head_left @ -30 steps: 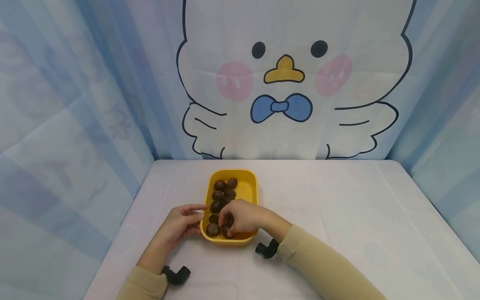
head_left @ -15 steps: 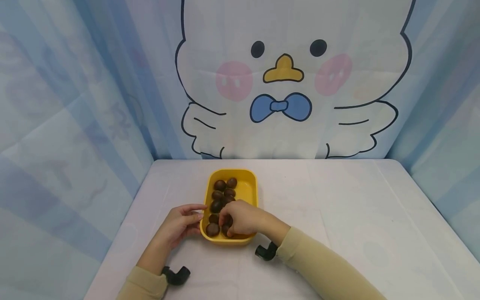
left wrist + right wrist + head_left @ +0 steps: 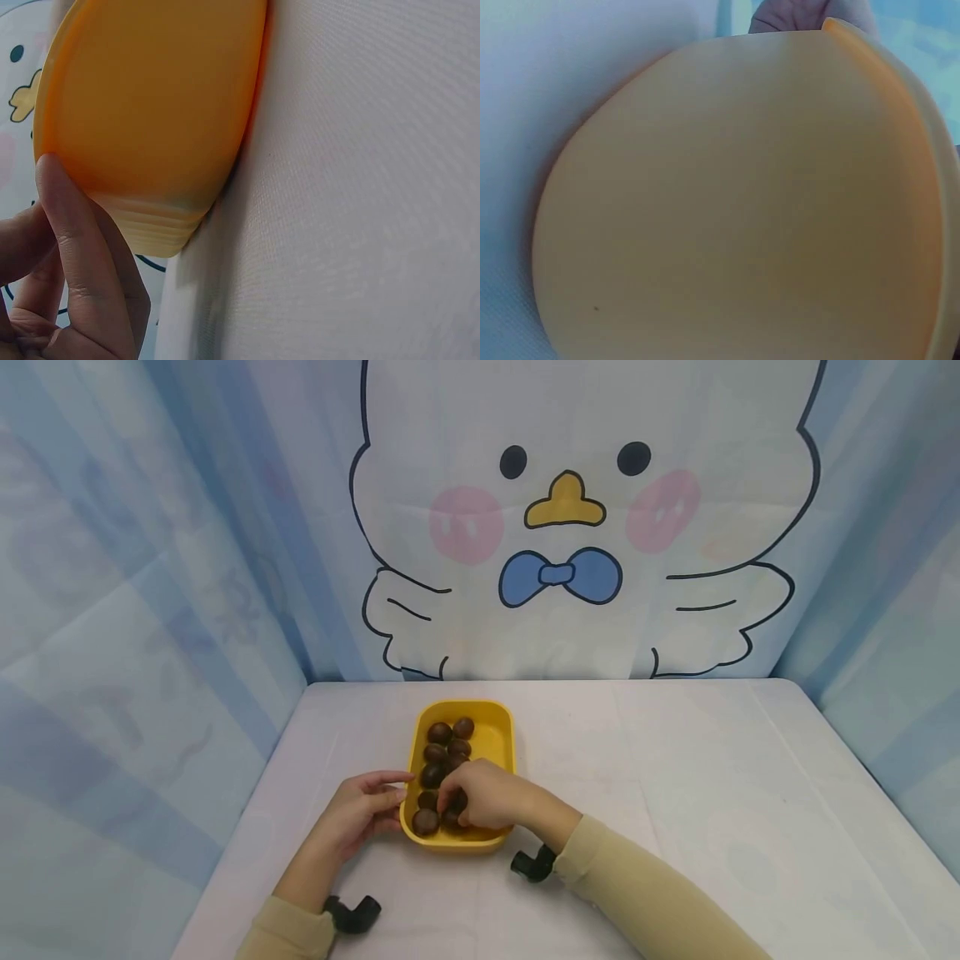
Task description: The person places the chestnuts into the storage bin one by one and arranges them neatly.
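Observation:
A yellow tray [image 3: 492,732] stands on the table with several round, dark brown, nut-like balls [image 3: 440,732] in two rough columns along its left side. My left hand [image 3: 362,810] is at the tray's left edge, fingertips against the outer wall near the rim, as the left wrist view also shows. Inside the near part of the tray, my right hand [image 3: 487,793] has its fingers bent down over the balls, thumb and fingers about a brown ball [image 3: 452,820] near the front. The hand hides part of that column. From the right wrist, only the tray's outer wall [image 3: 727,187] shows large.
The tray rests on a white-covered table [image 3: 660,793]. Behind it hangs a curtain [image 3: 562,635] printed with a cartoon bird, and more blue-white cloth closes both sides. Dark curved mounts [image 3: 354,915] sit at both wrists.
The right thumb has drawn slightly up and back, showing more of the front ball. The left hand and the tray hold their places.

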Tool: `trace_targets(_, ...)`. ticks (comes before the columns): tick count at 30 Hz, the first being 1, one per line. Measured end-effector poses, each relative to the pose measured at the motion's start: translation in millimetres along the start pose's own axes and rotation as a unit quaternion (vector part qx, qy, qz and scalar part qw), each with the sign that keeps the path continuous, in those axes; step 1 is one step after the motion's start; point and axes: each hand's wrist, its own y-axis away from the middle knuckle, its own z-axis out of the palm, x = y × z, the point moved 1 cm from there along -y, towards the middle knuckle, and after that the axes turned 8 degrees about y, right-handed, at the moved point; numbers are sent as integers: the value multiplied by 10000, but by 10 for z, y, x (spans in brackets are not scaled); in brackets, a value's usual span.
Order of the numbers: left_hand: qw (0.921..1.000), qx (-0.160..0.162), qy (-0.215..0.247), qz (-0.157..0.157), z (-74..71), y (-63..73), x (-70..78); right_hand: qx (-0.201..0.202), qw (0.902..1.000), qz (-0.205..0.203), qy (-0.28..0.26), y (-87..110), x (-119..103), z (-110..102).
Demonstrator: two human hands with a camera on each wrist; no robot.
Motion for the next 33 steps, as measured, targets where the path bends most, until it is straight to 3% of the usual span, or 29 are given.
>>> trace_targets(22, 9995, 122, -288, 4, 43, 4, 11, -14, 9937, 152, -1107, 111, 75, -174)
trace_targets(27, 9973, 269, -656, 168, 56, 20, 30, -87, 9860, 75, -1665, 142, 102, -231)
trace_targets(33, 9913, 567, -1154, 285, 90, 39, 68, -235, 9694, -25, -2445, 178, 168, -259)
